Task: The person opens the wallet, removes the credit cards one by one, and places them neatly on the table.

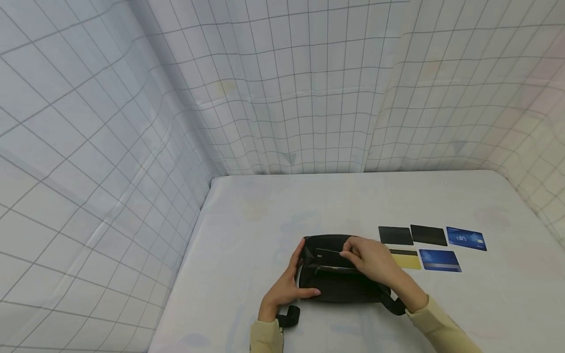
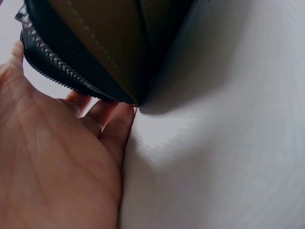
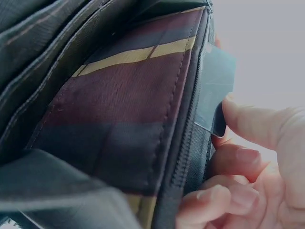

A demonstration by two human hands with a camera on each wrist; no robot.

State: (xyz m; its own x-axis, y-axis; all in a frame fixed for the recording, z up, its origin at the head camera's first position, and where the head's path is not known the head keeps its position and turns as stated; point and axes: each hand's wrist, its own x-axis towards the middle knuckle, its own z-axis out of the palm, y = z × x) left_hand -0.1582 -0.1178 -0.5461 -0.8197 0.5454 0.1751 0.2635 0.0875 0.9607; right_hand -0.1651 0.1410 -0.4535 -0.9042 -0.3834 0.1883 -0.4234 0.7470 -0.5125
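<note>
A black zip wallet stands spread wide on the white table. My left hand grips its left end, thumb along the near side and fingers behind the far side. The left wrist view shows the fingertips under the zipped edge of the wallet. Between thumb and forefinger, my right hand pinches a dark, glossy card. That card is partly inside the wallet, beside a zipped pocket with a striped maroon and yellow lining. The card's lower part is hidden.
Right of the wallet lie two black cards, two blue cards and a yellow-and-black card, in two rows. A black strap is at the left wrist. Grid-patterned white curtains enclose the table.
</note>
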